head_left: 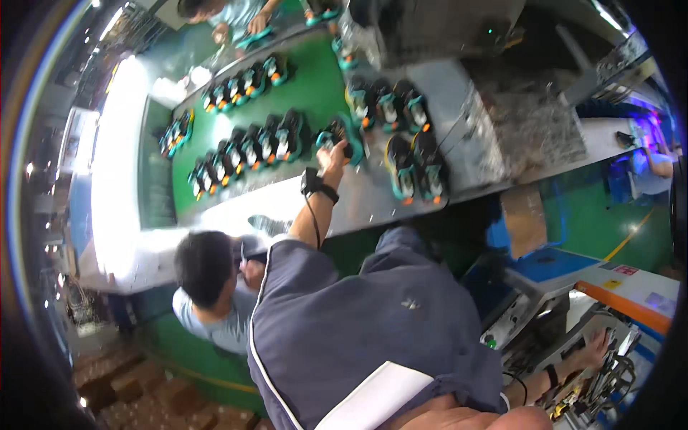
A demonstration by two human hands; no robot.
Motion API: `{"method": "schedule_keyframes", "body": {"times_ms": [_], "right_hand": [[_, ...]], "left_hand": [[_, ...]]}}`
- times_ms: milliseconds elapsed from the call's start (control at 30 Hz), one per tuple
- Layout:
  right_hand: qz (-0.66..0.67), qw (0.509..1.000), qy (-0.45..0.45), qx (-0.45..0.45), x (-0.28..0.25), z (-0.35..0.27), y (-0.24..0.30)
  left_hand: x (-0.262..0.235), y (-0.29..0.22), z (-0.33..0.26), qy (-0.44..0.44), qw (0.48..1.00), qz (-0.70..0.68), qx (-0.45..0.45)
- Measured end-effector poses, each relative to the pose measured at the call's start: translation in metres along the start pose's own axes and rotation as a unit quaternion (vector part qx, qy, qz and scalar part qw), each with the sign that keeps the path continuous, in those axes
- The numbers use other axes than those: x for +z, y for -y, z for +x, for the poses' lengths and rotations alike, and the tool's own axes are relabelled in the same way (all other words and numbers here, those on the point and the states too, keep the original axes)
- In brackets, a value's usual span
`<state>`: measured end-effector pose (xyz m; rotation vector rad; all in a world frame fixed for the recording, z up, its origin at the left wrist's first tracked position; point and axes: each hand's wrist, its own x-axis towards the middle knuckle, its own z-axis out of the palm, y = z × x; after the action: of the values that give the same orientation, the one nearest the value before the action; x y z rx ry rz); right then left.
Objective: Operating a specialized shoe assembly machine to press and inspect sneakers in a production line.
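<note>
My left hand [334, 153] reaches out over the green conveyor belt [308, 89] and grips a black and teal shoe [337, 134] by its top. A black band with a cable sits on that wrist. Just right of it, two pairs of the same shoes [416, 168] lie on the grey metal table [459, 100]. My right hand [595, 350] is far off at the lower right, also with a dark wristband. It lies with fingers spread on the metal parts of a machine [566, 322]; nothing shows in its grasp. My navy shirt fills the lower middle.
Rows of black and teal shoes [251, 147] lie across the belt. A co-worker with dark hair [204, 266] sits close at my left. Another person's hands [247, 25] work at the belt's far end, and a third person [652, 165] is at the right. A cardboard box [523, 218] stands below the table.
</note>
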<state>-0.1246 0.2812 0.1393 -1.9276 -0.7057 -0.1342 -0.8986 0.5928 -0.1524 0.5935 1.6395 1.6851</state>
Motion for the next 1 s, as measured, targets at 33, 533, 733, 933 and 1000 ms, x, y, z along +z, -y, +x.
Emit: {"method": "schedule_keyframes", "body": {"times_ms": [33,533,733,933,1000], "right_hand": [[-0.108,0.992,0.032,-0.056,0.057,-0.011,0.098],[-0.018,0.786,0.191,-0.587,0.55,0.034,0.583],[-0.081,0.724,0.33,-0.6,0.633,-0.039,0.69],[-0.032,0.724,0.171,-0.668,0.645,-0.024,0.679],[0.061,0.763,0.289,-0.574,0.584,-0.063,0.676]], "left_hand": [[-0.018,0.012,0.03,0.058,0.996,0.065,0.019],[0.036,0.082,0.092,-0.023,0.933,0.338,0.118],[0.06,-0.026,0.041,-0.03,0.918,0.349,0.187],[0.077,-0.065,-0.046,0.297,0.949,0.075,-0.072],[0.088,-0.105,-0.071,0.377,0.91,0.048,-0.165]]}}
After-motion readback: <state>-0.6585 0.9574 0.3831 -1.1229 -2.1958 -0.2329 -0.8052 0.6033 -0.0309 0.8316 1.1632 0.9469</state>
